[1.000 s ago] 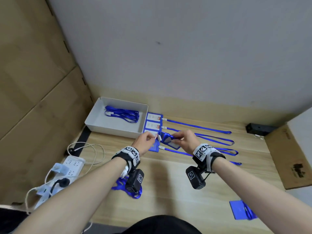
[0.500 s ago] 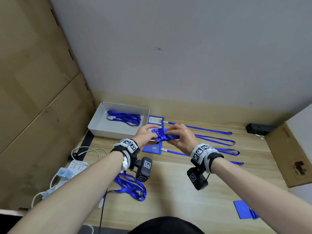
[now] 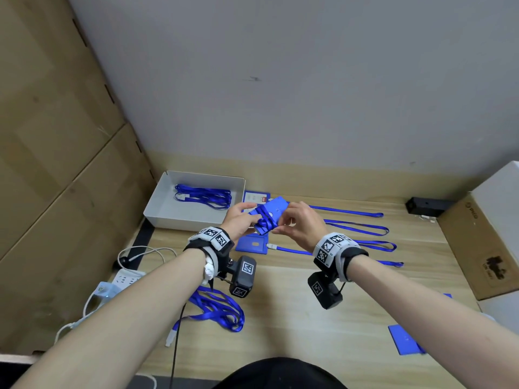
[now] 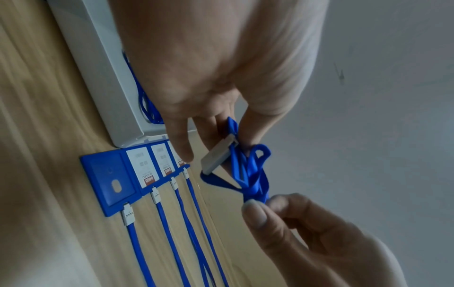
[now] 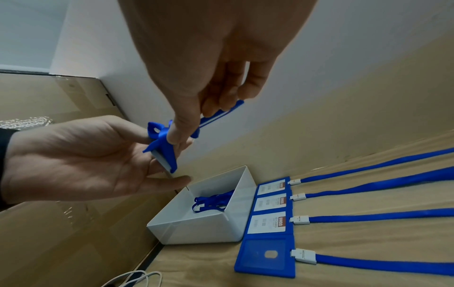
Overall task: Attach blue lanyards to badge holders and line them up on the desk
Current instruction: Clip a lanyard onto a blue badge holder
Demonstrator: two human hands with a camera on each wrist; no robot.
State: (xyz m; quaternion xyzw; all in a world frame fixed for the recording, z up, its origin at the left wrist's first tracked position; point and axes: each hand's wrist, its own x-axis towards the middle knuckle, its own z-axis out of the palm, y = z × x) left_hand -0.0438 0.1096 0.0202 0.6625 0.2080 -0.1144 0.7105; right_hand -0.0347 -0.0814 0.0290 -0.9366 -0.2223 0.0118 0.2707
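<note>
A blue badge holder (image 3: 276, 211) with a blue lanyard (image 3: 264, 220) wound and knotted round it is held in the air over the desk. My left hand (image 3: 248, 217) grips its left end between thumb and fingers, as the left wrist view shows (image 4: 221, 143). My right hand (image 3: 283, 220) pinches the lanyard knot (image 4: 253, 186) with thumb and forefinger (image 5: 176, 134). Below lies a row of badge holders (image 5: 267, 223) with lanyards (image 3: 351, 213) clipped on and stretched out to the right.
A white tray (image 3: 157, 209) at the back left holds more lanyards (image 3: 205, 195). A loose lanyard (image 3: 219, 310) lies under my left wrist, and a spare holder (image 3: 404, 342) at the near right. A power strip (image 3: 126, 279) is on the left, a cardboard box (image 3: 483, 242) on the right.
Both hands have lifted the holder with its wound lanyard up from the row on the desk, and it now tilts between them. The camera has dipped slightly.
</note>
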